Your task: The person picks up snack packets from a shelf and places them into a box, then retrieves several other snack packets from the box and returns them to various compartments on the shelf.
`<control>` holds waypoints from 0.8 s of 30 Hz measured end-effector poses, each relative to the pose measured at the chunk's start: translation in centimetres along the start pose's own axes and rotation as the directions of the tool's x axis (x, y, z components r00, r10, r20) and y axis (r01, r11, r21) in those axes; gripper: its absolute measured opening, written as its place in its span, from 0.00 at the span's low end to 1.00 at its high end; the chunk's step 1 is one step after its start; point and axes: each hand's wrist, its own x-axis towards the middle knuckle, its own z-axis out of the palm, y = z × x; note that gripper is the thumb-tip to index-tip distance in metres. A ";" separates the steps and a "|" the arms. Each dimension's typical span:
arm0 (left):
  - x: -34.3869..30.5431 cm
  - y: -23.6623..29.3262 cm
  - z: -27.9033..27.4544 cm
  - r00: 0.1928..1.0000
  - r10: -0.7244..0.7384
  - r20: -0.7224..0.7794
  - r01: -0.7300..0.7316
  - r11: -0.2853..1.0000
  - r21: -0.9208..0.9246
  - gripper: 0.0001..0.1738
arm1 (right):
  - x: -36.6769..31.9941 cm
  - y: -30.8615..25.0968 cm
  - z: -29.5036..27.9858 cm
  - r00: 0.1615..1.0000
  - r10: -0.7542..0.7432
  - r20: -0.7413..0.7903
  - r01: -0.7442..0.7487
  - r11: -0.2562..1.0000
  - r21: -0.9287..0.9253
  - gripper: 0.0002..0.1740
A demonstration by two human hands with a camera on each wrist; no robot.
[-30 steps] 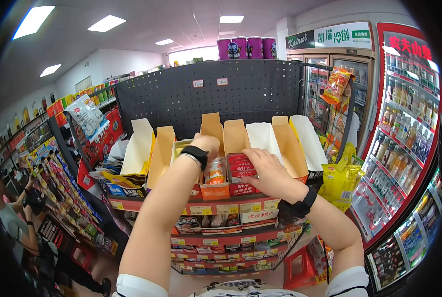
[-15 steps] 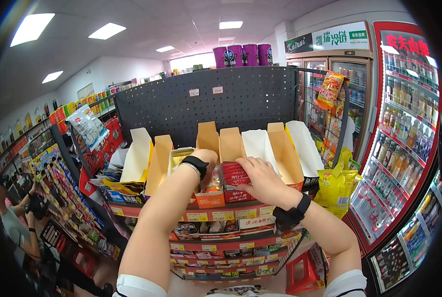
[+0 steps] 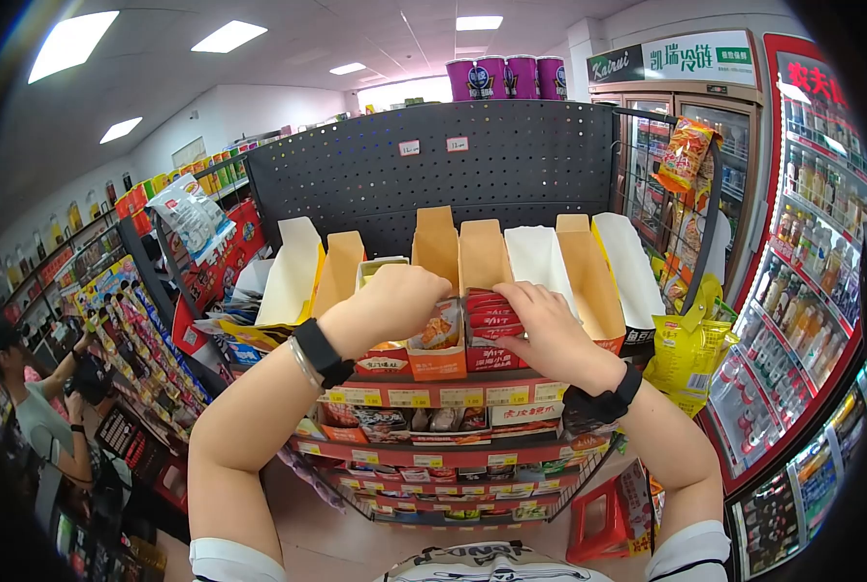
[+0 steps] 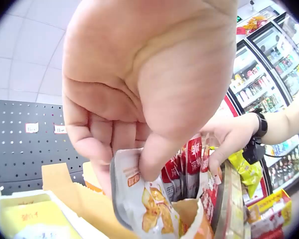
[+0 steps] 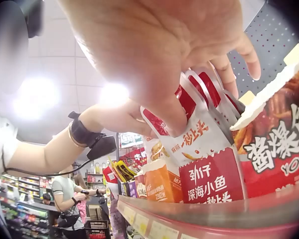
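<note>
My left hand (image 3: 394, 303) reaches over an orange-fronted display box (image 3: 438, 365). Between thumb and fingers it pinches a white snack packet (image 4: 154, 206) printed with golden-brown food, upright at the box's mouth. Just to the right, my right hand (image 3: 545, 325) grips a row of red-and-white snack packets (image 5: 189, 130) in the neighbouring red-fronted box (image 5: 214, 181). Its thumb lies against the front packet, while the fingers reach over toward the back of the row. Much of the left fingers is hidden behind the white packet in the left wrist view.
More open boxes with raised cardboard flaps (image 3: 532, 254) line the shelf, before a dark pegboard (image 3: 356, 165). Yellow bags (image 3: 686, 349) hang at the right end. Price tags run along the red shelf edge (image 3: 433, 398). A person (image 3: 50, 417) stands far left.
My left elbow has swung outward and the left hand has turned more sideways over the orange box. A white packet now shows higher at its mouth. My right hand stays on the red packets.
</note>
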 end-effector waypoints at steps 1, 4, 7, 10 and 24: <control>-0.4 0.0 -0.1 1.000 -0.003 0.002 0.003 1.000 0.000 0.09 | 0.0 0.0 0.0 1.000 -0.002 0.002 0.002 1.000 0.003 0.32; -1.6 0.0 -0.7 0.999 -0.034 0.029 0.037 0.994 -0.106 0.09 | -0.1 0.0 -0.1 1.000 0.000 0.003 0.000 1.000 0.001 0.33; -2.6 -0.5 -0.7 0.999 -0.019 0.035 0.026 0.974 -0.227 0.11 | -0.1 0.1 -0.1 1.000 -0.003 0.006 0.002 1.000 0.030 0.34; -3.1 -0.9 -0.1 0.997 -0.018 0.073 0.033 0.975 -0.221 0.14 | -0.2 0.2 0.0 1.000 0.026 -0.008 -0.025 0.998 0.064 0.35; -5.5 -0.5 -1.2 0.985 -0.016 -0.173 -0.051 0.924 -0.378 0.26 | -1.4 -0.5 0.1 0.996 0.086 -0.033 -0.081 0.989 0.120 0.44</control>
